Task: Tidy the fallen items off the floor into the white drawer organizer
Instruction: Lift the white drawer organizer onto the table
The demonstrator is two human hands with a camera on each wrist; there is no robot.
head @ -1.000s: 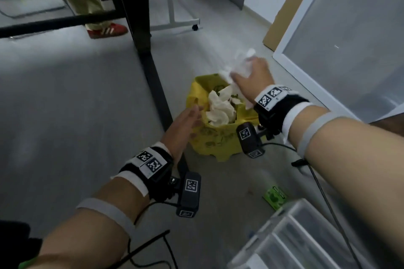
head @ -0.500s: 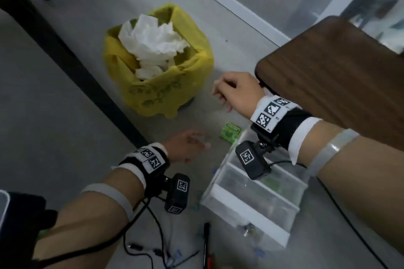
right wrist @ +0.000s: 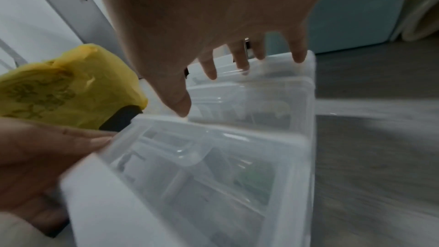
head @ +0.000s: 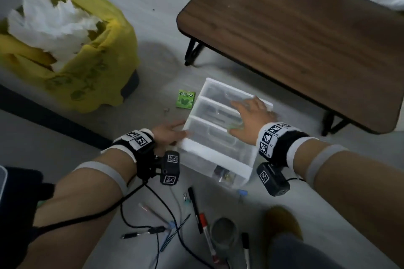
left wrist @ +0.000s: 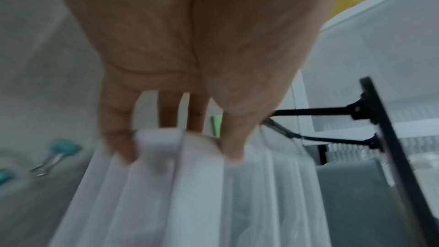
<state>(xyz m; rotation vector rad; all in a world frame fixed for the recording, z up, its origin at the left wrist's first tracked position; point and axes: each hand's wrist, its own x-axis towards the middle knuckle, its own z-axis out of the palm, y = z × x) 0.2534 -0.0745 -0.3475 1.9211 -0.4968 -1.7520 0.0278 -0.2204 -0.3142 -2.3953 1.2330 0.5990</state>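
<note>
White drawer organizer [head: 216,155]: lying on its back on the floor, between both hands. Left hand [head: 168,135]: thumb and fingers [left wrist: 118,146] clasp the near left corner. Right hand [head: 251,116]: spread flat, fingers straight, tips on the far edge. Advice: stand it upright, both sides lifted evenly, drawers kept shut. Gum packet [head: 185,101]: beyond the left fingertips. Pens [head: 194,209]: behind both wrists.
</note>
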